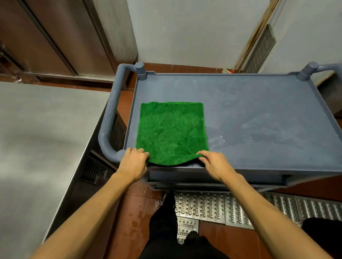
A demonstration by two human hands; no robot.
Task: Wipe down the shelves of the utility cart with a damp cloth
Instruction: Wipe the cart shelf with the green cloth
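On the cart's top shelf [265,114], toward its left end, the green cloth [171,131] lies flat; my left grip [134,163] and right grip [215,164] pinch its near corners. A steel tabletop [29,133] stands left.

Commercial kitchen: steel counter [39,123], steel cabinet doors [53,30], metal floor drain grating [231,208], red tiles [137,216].

No text, label, brand, number or sign can be read anywhere. Nothing legible is carried by the top shelf of the utility cart [255,105], by the green cloth [171,129] spread at that shelf's near left corner, or by the steel counter [38,133] beside the cart's left edge.
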